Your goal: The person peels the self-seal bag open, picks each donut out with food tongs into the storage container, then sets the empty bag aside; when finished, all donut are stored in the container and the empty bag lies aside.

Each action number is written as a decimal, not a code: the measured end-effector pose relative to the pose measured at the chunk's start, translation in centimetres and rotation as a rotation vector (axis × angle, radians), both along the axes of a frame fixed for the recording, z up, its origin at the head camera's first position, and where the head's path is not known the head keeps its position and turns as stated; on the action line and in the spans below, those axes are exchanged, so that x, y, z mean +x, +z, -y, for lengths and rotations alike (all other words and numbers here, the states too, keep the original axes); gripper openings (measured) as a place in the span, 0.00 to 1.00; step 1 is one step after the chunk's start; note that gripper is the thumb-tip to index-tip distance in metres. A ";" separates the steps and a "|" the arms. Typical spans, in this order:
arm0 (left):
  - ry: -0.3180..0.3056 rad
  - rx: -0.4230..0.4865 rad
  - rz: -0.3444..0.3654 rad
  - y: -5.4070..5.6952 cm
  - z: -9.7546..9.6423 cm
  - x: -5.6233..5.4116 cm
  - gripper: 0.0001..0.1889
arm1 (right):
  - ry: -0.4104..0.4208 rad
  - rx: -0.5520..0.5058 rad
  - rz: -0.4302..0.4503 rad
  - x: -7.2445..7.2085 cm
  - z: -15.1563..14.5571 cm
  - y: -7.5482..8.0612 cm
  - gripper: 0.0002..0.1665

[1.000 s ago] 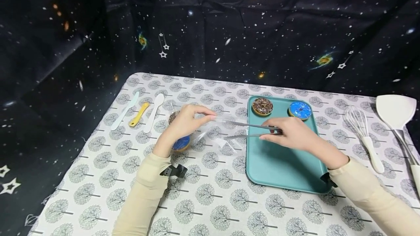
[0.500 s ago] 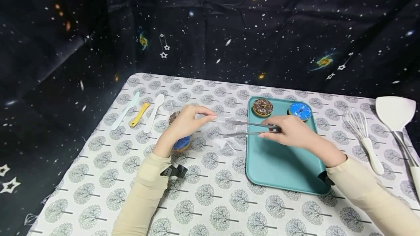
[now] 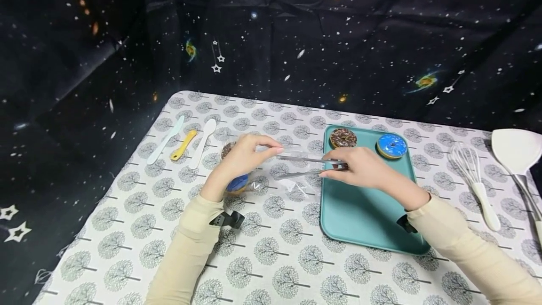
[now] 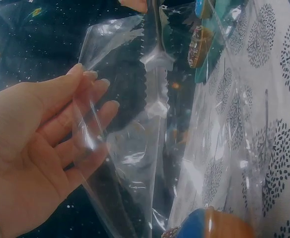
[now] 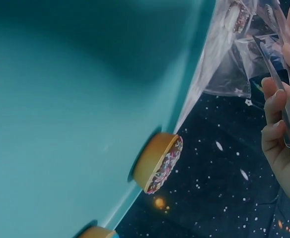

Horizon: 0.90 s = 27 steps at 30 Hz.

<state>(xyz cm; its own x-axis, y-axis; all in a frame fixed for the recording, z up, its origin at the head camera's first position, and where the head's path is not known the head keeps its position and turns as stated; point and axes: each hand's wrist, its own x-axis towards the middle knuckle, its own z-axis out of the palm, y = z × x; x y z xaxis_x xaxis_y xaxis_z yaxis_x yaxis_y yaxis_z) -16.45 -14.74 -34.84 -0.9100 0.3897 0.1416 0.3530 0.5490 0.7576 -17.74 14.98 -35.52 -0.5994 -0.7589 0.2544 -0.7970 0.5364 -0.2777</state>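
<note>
Clear plastic bag at nine o'clock from teal rectangular tray

Head: pinched near one o'clock by left hand; silver metal tongs in right hand. Left wrist: likely light, slippery; best held by rim. Right wrist: tongs gripped, spread.

Spread metal tongs overlap a clear plastic bag.

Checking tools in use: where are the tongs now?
Near the head view's centre, the right hand holds the tongs, their tips left of the teal tray, at the clear bag the left hand pinches.
</note>
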 end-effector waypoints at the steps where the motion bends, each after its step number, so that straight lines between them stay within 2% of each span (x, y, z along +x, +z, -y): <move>1: -0.001 -0.002 -0.005 0.0 0.0 0.0 0.12 | -0.001 0.001 0.002 0.0 0.2 0.0 0.20; 7: -0.005 0.002 -0.018 -0.1 0.0 -0.2 0.12 | 0.023 0.025 -0.011 -0.4 1.5 -0.5 0.18; 18: 0.000 0.010 -0.031 -0.1 0.0 -0.1 0.11 | 0.151 -0.010 0.039 -1.4 4.2 -1.6 0.18; 22: -0.002 0.014 -0.030 -0.1 0.0 -0.1 0.11 | 0.159 -0.039 0.047 -1.4 5.1 -2.1 0.19; 27: 0.003 0.003 -0.031 0.0 0.0 -0.1 0.11 | 0.132 -0.057 0.010 -0.9 6.2 -2.8 0.22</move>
<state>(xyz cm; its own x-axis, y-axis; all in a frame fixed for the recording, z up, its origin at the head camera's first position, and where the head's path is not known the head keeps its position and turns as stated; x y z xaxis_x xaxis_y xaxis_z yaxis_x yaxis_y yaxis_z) -16.51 -14.79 -34.86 -0.9062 0.3866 0.1711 0.3748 0.5476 0.7481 -18.59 8.78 -38.33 -0.4982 -0.8157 0.2939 -0.8565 0.4101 -0.3134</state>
